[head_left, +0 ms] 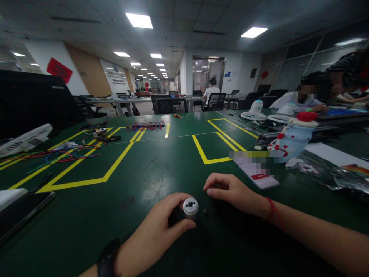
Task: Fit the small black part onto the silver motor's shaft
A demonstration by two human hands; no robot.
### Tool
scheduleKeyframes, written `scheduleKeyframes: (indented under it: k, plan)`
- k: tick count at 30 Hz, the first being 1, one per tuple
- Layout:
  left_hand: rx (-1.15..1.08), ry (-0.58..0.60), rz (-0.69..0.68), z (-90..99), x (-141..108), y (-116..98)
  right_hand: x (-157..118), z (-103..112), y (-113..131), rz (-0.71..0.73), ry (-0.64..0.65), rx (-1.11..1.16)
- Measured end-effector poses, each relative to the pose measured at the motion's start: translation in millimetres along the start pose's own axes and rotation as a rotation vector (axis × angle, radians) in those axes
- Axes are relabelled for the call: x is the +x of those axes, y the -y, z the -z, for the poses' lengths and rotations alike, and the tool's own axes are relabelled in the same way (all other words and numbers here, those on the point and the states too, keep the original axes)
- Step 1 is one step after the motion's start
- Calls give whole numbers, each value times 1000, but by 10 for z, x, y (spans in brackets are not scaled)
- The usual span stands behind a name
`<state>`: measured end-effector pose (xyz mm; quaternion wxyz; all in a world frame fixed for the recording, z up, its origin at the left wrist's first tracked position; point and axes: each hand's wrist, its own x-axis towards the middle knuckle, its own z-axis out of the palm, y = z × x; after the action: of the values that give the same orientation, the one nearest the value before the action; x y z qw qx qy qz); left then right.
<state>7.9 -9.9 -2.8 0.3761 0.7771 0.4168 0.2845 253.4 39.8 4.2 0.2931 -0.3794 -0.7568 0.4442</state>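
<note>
A silver metal cylinder (190,207) stands upright on the green table (152,161), with a centre hole and smaller dark holes in its top face. My left hand (161,227) is wrapped around its left side, thumb in front and fingers behind. Just right of the cylinder lies a tiny metal part (205,211). My right hand (227,190) rests beyond and to the right of that part, its fingers curled with thumb near index finger. Whether anything is between those fingertips is too small to tell.
Wires (72,154) and a dark phone (25,211) lie at the left. A card (256,171), a blue bottle (300,134), plastic bags (311,167) and a white fan (253,111) are at the right. A screwdriver (178,116) lies far back. People sit beyond.
</note>
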Motion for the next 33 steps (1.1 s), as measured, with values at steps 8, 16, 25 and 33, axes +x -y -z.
scheduleKeyframes:
  k: [8, 16, 25, 33]
  plan:
    - [23, -11, -4, -1, -5, 27, -5, -6, -33, -78, -89, 7]
    - [-19, -8, -15, -13, 4, 8, -56, -140, 104, 175, -38, -300]
    - [-14, -14, -35, -38, 33, 44, 35, -310, 390, 244, -63, -270]
    - [-11, -24, -50, -50, 14, 63, 14, -276, 370, 269, -83, -238]
